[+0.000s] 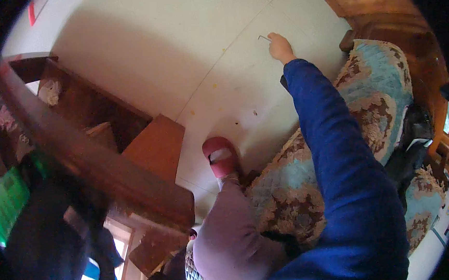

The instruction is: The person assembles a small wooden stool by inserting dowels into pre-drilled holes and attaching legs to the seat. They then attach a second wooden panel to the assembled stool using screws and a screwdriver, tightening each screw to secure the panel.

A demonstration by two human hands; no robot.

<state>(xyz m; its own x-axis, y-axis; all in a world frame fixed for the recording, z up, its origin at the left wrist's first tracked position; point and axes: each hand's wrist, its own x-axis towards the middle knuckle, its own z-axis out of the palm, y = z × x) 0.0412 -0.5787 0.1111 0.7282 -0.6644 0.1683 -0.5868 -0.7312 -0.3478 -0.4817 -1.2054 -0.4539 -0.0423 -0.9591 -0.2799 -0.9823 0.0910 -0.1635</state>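
Note:
My right hand [281,47] reaches out over the pale floor at the upper right, its arm in a blue sleeve. The fingers are closed round a thin, bent metal hex key [263,37], whose short end sticks out to the left of the fist. Most of its shaft is hidden in the hand. Neither the hand nor the hex key appears to touch anything else. My left hand is out of the picture.
A dark wooden table [107,169] edge crosses the left side. Below me is my foot in a red slipper [221,156]. A wooden seat with a patterned, fringed cover [290,192] runs along the right. Something bright green [8,204] lies far left.

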